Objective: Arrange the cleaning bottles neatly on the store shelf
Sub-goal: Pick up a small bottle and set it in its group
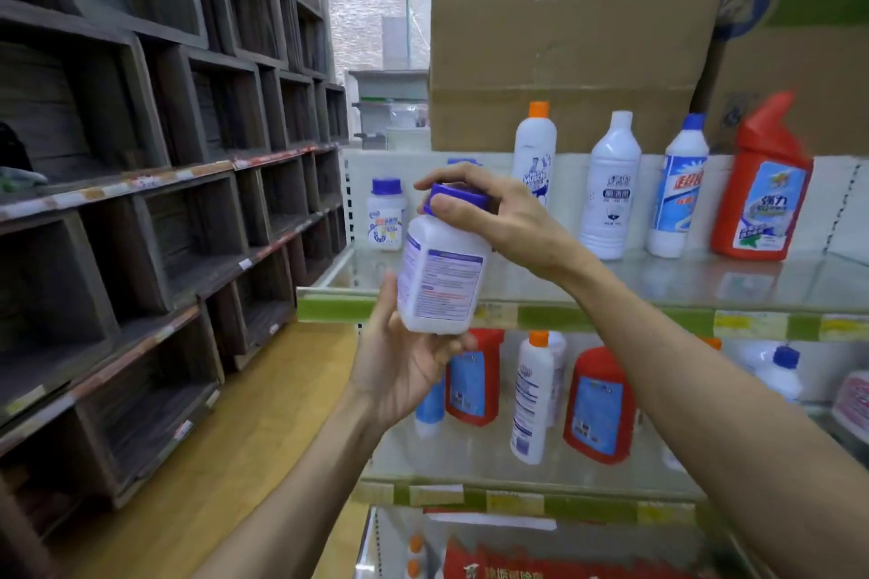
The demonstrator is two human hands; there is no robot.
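— Bottle first: where's the one I'm handling?

— White squat bottle (442,277) with the purple cap (458,195) is in the air in front of the top shelf's green front edge (329,310), tilted a little, back label toward me. My left hand (399,367) cups its base from below, fingers curled up around the bottom. My right hand (498,212) comes over the top, thumb and fingers closed round the cap.

— And the room on that shelf?

— A matching purple-capped bottle (386,214) stands at the far left end, near the shelf's side edge. To the right stand an orange-capped white bottle (535,150), a plain white bottle (610,188), a blue-capped one (679,188) and a red angled-neck bottle (764,183), all upright. The glass between the front lip and that row is bare.

— Below?

— Lower shelf (470,491) holds red and white bottles, spaced loosely. Cardboard boxes (564,61) sit above, behind the row. Dark wooden cubbies (141,202) line the aisle's left side.
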